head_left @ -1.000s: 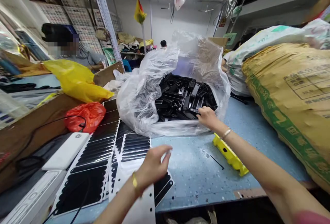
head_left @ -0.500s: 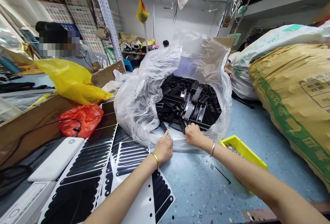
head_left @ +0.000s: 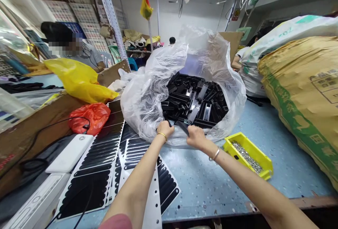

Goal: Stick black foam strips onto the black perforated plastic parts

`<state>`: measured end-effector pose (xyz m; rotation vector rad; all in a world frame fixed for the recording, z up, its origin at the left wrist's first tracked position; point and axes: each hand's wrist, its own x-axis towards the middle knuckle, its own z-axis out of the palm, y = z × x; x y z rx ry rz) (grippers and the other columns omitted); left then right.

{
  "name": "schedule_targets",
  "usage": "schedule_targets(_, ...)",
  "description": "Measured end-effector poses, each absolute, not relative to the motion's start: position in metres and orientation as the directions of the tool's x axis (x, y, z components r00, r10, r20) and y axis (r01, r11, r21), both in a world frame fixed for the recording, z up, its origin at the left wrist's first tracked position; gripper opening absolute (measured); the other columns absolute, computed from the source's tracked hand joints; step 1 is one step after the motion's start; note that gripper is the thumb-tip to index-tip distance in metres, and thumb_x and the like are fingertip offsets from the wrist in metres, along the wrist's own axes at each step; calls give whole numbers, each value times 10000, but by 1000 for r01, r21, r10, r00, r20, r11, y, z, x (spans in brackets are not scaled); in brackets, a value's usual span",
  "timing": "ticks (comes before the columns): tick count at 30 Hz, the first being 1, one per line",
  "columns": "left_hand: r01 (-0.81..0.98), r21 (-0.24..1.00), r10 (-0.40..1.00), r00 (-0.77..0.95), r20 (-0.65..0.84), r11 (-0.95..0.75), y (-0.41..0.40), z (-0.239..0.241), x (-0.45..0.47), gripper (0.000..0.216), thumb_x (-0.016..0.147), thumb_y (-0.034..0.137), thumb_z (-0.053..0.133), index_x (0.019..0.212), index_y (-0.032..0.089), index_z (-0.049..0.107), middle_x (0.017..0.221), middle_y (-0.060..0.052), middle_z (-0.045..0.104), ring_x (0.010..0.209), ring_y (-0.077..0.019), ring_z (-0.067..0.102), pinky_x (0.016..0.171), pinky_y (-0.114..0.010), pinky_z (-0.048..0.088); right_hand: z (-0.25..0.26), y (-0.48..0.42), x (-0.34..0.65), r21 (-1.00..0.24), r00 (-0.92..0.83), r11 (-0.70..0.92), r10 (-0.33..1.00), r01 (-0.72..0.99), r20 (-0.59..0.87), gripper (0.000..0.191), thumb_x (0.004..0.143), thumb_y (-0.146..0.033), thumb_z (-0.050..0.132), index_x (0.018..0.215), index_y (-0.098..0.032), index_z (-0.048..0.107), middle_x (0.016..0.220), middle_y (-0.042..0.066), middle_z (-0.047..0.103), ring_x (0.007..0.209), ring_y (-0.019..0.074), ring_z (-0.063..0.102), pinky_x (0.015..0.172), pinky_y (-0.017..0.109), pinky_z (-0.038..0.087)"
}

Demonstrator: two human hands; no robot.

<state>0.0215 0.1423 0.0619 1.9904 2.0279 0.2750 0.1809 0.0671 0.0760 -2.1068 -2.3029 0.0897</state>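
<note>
A big clear plastic bag (head_left: 142, 102) lies open on the blue table (head_left: 206, 183), full of black plastic comb-like parts (head_left: 195, 100). My left hand (head_left: 165, 129) is closed at the bag's front lip, fingers curled round a black part. My right hand (head_left: 194, 137) is closed beside it, pinching a toothed black strip (head_left: 182, 127) at the bag's mouth. Both wrists wear thin bangles. The two hands are a few centimetres apart.
Sheets of black die-cut stickers (head_left: 105, 158) lie at the left. A yellow tray of small metal parts (head_left: 248, 155) sits right of my arm. Large woven sacks (head_left: 303, 91) stand at the right; red (head_left: 88, 116) and yellow (head_left: 76, 79) bags, a white device (head_left: 70, 153), and another person behind.
My left hand came up from the sticker sheets to the bag's mouth. My right hand drew back from inside the bag to its front lip, beside the left.
</note>
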Motion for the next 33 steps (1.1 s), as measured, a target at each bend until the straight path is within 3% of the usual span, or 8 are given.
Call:
schedule_targets(3,948,319,999,4,-42,9,124,63,20,283,857,241,548,1003,67,715,1040,-206,728,1008,-300,694,772,-318,482,56,24,190,-156,-176,167,983,974,-46,208,800,-155,573,982,-132,671,1004,134,713,935,254,662,750,297,416)
schedule_targets(9,931,276,971,235,48,-239,35,58,6,244,882,189,474,1014,135,672,921,-125,724,881,-265,695,767,-338,475,31,-20,221,-277,-24,-19,988,961,-150,145,799,-233,640,904,-136,663,935,124,711,866,245,646,709,288,384)
schedule_targets(14,884,217,898,437,-61,-415,-5,47,4,250,895,221,496,1057,133,666,944,-146,726,929,-303,681,801,-385,472,35,-31,236,-312,-25,-18,991,950,-133,195,791,-275,685,937,-146,683,997,120,704,922,250,642,745,290,404)
schedule_targets(18,881,212,882,454,-128,-423,1,53,3,236,876,284,558,1035,157,676,1007,-141,731,1005,-321,670,876,-412,450,35,-39,245,-344,-2,-33,995,938,-102,272,772,-336,731,970,-152,697,974,114,712,884,256,655,738,303,431)
schedule_targets(23,889,257,894,424,-147,-379,9,58,0,329,833,426,623,1023,162,670,998,-126,732,1003,-319,674,848,-382,451,30,-47,257,-372,12,6,999,928,46,443,708,-492,794,988,-163,699,917,106,719,770,246,655,694,318,455)
schedule_targets(27,920,273,929,333,-164,-281,9,54,4,296,852,404,592,983,157,689,959,-134,733,972,-302,678,781,-347,449,26,-48,250,-350,-2,27,998,937,69,348,743,-467,769,903,-166,696,878,103,715,772,243,652,678,307,447)
schedule_targets(30,894,387,926,320,-201,-225,1,47,20,210,830,337,606,857,152,703,851,-103,728,842,-249,680,689,-297,432,24,-46,234,-355,-56,50,998,934,-8,149,807,-304,698,839,-159,680,884,101,718,804,225,653,701,289,438)
schedule_targets(33,773,590,877,430,-216,-233,-16,39,40,212,800,354,646,807,151,705,691,-41,689,667,-190,639,613,-263,409,28,-47,224,-370,-81,46,994,928,-79,149,858,-287,630,822,-149,677,832,93,710,771,210,646,684,282,424)
